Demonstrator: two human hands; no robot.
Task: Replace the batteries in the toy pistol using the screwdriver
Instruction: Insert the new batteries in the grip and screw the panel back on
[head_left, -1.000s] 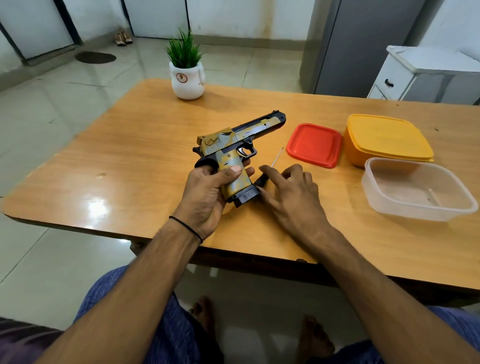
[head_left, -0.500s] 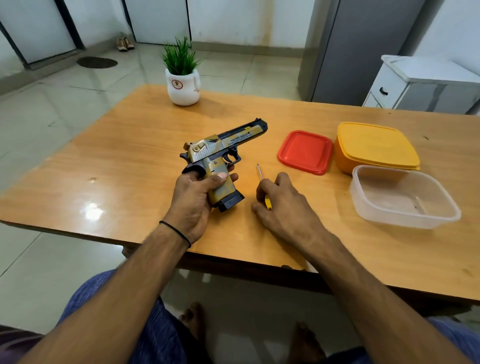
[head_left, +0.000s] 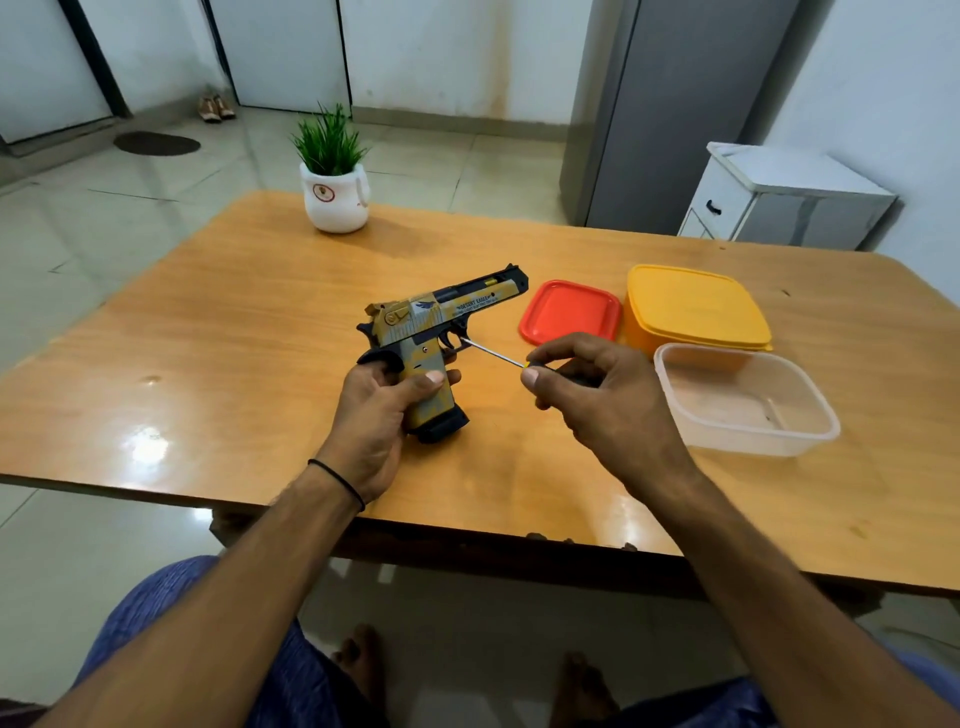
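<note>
A gold and black toy pistol (head_left: 441, 317) stands over the middle of the wooden table (head_left: 234, 364), barrel pointing right and away. My left hand (head_left: 379, 410) grips its handle from the left, thumb across the grip. My right hand (head_left: 597, 395) pinches a small screwdriver (head_left: 493, 354) by its yellow and black handle. The thin metal shaft points left, and its tip sits at the trigger guard of the pistol. Most of the screwdriver handle is hidden inside my fingers.
A red lid (head_left: 571, 312), a closed yellow box (head_left: 696, 309) and an open clear plastic container (head_left: 743, 400) lie to the right. A potted plant (head_left: 335, 176) stands at the table's far edge. A white cabinet (head_left: 779, 200) and a grey fridge (head_left: 675, 114) stand behind.
My right hand has picked the screwdriver up from the table and brought its tip to the pistol's trigger guard. My left hand has kept its hold on the pistol grip.
</note>
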